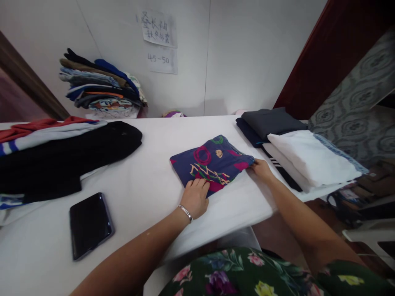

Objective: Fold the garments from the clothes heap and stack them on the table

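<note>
A folded blue garment (212,158) with pink, green and cream patterns lies on the white-covered table (148,172) in front of me. My left hand (195,199), wearing a silver bracelet, is at its near edge, bent fingers on top of the cloth; part of the thumb is hidden. At the garment's right corner, my right hand (261,168) has its fingers closed on the bunched edge, slightly lifting that corner.
Black (61,158), red and white clothes lie at the left, near a dark phone (91,225). Behind them rises a tall pile of folded clothes (103,84). At the right are folded dark (273,121) and white (311,158) pieces. Paper notes (159,26) hang on the wall.
</note>
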A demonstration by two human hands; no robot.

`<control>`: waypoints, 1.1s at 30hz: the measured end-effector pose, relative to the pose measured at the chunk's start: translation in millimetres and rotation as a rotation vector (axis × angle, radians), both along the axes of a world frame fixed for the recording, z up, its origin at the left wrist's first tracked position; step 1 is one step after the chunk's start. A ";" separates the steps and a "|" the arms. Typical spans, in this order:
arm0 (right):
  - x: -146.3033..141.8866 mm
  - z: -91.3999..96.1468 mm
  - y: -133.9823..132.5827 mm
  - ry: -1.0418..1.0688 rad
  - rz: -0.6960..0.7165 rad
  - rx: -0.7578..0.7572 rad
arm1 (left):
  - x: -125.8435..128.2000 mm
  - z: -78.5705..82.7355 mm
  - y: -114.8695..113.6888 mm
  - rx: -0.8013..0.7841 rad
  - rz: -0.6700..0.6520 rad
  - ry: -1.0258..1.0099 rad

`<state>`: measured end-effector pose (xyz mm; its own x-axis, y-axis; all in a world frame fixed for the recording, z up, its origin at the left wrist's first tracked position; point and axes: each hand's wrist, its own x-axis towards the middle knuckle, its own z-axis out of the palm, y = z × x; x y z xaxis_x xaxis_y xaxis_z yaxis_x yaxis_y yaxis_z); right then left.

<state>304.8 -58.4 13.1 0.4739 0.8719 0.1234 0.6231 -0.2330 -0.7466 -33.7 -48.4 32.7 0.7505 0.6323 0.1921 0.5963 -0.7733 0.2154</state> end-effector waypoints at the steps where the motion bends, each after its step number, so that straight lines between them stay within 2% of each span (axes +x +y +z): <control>1: -1.5 1.5 -1.6 0.158 -0.028 0.033 | 0.2 -0.3 -0.1 0.001 0.001 -0.007; 4: -11.8 9.0 -6.4 0.633 -0.061 0.057 | 0.9 -1.3 -0.6 0.005 0.014 -0.018; 6: -21.0 15.8 -7.1 0.737 -0.030 0.015 | 1.0 -2.0 -0.7 0.005 0.020 -0.019; 8: -28.2 21.5 -4.3 0.725 0.006 0.010 | 0.7 -2.4 -0.6 0.004 0.021 -0.020; 12: -28.8 15.4 5.6 0.537 -0.001 0.060 | -0.2 -1.8 -0.8 0.000 0.021 -0.007; 16: -13.4 -10.3 6.7 0.165 -0.009 0.141 | -0.5 0.5 -2.4 -0.022 0.022 0.006; 18: -6.2 -17.2 4.4 -0.053 0.019 0.190 | -0.6 1.0 -3.1 -0.030 0.022 0.000; 21: -10.1 -9.3 4.1 -0.354 0.075 0.264 | -0.3 0.0 -3.5 -0.029 0.028 -0.016; 23: -27.9 4.8 9.7 -0.475 0.173 0.325 | 0.1 -1.3 -3.5 -0.025 0.036 -0.035; 25: -55.9 19.7 21.7 -0.519 0.333 0.349 | 0.4 -2.4 -3.7 -0.024 0.043 -0.059; 27: -86.3 30.7 40.2 -0.545 0.506 0.299 | 0.4 -3.0 -4.0 -0.026 0.045 -0.083; 29: -109.8 35.7 63.6 -0.582 0.620 0.193 | -0.2 -3.1 -4.1 -0.025 0.043 -0.102; 31: -120.1 34.8 88.4 -0.627 0.648 0.045 | -1.0 -2.9 -4.0 -0.026 0.035 -0.118; 33: -117.8 29.4 110.1 -0.644 0.582 -0.137 | -1.6 -2.7 -3.7 -0.030 0.027 -0.129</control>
